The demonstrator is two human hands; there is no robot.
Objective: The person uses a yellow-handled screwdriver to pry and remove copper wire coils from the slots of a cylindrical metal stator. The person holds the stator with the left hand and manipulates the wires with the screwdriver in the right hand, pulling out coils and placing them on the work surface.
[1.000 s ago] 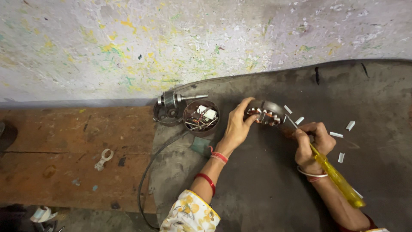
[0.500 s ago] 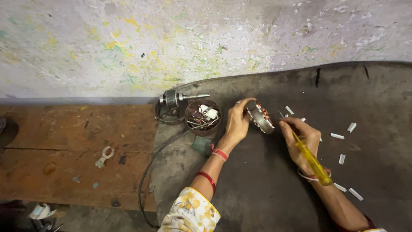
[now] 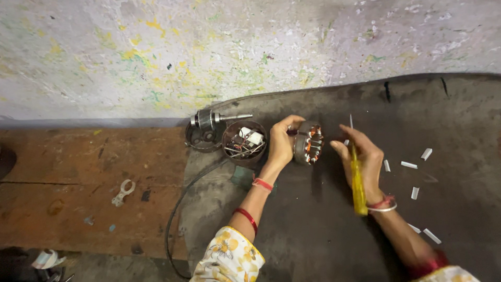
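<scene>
My left hand (image 3: 282, 142) grips a round motor stator (image 3: 309, 143) with copper windings, held on edge over the dark mat (image 3: 323, 230). My right hand (image 3: 362, 159) holds a screwdriver (image 3: 356, 177) with a yellow handle; its thin metal tip points up, just right of the stator and apart from it. Red bangles circle both wrists.
A round housing full of wires (image 3: 244, 142) and a rotor with a shaft (image 3: 213, 121) lie left of my left hand. A black cable (image 3: 175, 219) trails off the mat. Several small white strips (image 3: 412, 172) are scattered on the right. A small metal clamp (image 3: 122, 192) rests on the wooden board.
The stator has turned on edge in my left hand. My right hand swung the screwdriver upright, its tip drawn back from the stator.
</scene>
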